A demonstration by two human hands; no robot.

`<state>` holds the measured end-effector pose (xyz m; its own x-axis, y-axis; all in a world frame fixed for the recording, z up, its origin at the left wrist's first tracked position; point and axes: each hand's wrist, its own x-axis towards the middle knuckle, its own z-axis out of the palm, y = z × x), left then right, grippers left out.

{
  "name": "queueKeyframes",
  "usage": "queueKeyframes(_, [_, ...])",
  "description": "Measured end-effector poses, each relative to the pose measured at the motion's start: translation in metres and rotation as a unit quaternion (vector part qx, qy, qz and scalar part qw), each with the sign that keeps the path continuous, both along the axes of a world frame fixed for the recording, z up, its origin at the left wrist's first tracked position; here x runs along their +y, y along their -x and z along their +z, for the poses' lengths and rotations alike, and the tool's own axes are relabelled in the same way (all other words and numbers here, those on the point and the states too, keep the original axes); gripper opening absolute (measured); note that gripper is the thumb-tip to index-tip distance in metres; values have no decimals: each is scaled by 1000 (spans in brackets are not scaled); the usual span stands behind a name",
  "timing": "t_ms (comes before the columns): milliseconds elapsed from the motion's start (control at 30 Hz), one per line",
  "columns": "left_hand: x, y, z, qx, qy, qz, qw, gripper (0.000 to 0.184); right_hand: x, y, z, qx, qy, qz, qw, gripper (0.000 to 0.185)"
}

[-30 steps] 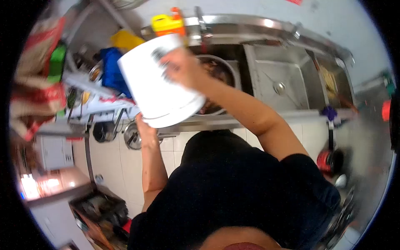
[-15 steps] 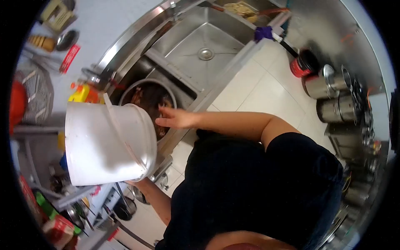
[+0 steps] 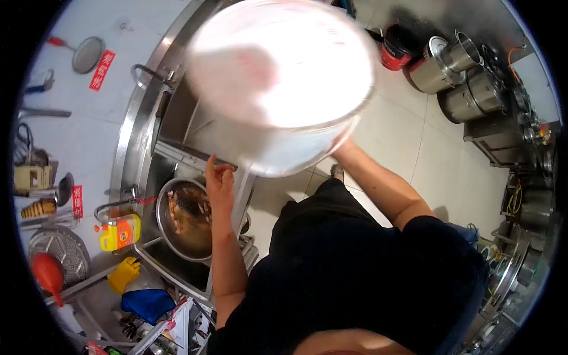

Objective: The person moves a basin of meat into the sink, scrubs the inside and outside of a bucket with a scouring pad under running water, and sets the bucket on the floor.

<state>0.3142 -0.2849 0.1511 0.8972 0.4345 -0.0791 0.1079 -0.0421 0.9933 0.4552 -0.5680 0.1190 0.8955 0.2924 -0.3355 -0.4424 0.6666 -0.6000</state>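
A large white bucket point(image 3: 278, 65), blurred, is held up over the right part of the sink, with a broad round white face toward me. My right hand point(image 3: 341, 147) grips it at its lower right edge, near a pale handle; the fingertips are hidden. Below the bucket's left side, my left hand point(image 3: 220, 180) holds nothing, its index finger extended. Beside that hand, in the left basin, sits a round metal bowl point(image 3: 163, 223) with brownish liquid and pieces of food.
A yellow-orange bottle point(image 3: 120, 232) stands at the basin's left. Yellow glove point(image 3: 123, 274) and blue cloth point(image 3: 148, 305) lie lower left. Steel pots point(image 3: 473, 97) and a black-red bucket point(image 3: 397, 48) are at the upper right. Utensils hang along the left wall.
The bucket has moved from the left of the bowl to over the right part of the sink and turned. My right hand now grips it; my left hand has come off it. The view has rotated.
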Motion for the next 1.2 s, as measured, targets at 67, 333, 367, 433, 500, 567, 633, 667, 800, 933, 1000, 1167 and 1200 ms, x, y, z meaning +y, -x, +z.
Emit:
queueKeyframes(67, [-24, -37, -21, 29, -175, -16, 984, 47, -72, -43, -28, 32, -42, -112, 992, 70])
queueKeyframes(333, [-89, -139, -78, 146, -536, -64, 829, 54, -256, -129, -174, 207, 231, -298, 903, 65])
queueKeyframes(367, [-94, -145, -86, 161, -570, -74, 803, 55, -259, -134, -212, 278, 274, -314, 865, 64])
queueKeyframes(433, [-91, -148, -105, 211, -591, -106, 771, 60, -261, -139, -308, 299, 226, -330, 866, 62])
queueKeyframes(500, [-95, -153, -120, 253, -598, -112, 752, 63, -238, -149, -396, 283, 196, -337, 876, 66])
queueKeyframes(567, [-84, -149, -130, 233, -536, -107, 804, 63, -196, -172, -432, 326, 228, -313, 862, 65])
queueKeyframes(633, [-82, -142, -136, 202, -581, -127, 778, 64, -159, -192, -496, 336, 223, -295, 867, 69])
queueKeyframes(667, [-75, -135, -141, 188, -579, -125, 783, 68, -137, -206, -515, 343, 209, -298, 866, 70])
queueKeyframes(800, [-76, -122, -147, 226, -508, -50, 830, 75, -87, -234, -614, 314, 194, -279, 887, 71])
queueKeyframes(933, [-76, -100, -155, 239, -487, 34, 840, 65, -96, -222, -709, 310, 335, -220, 862, 59])
queueKeyframes(1000, [-62, -79, -148, 251, -521, 46, 815, 61, -102, -211, -711, 313, 310, -245, 864, 52])
queueKeyframes(1167, [-45, -33, -127, 259, -555, 68, 788, 53, -109, -153, -740, 366, 312, -186, 857, 51])
queueKeyframes(1200, [-42, -26, -123, 259, -560, 70, 784, 51, -105, -149, -741, 392, 302, -183, 850, 52])
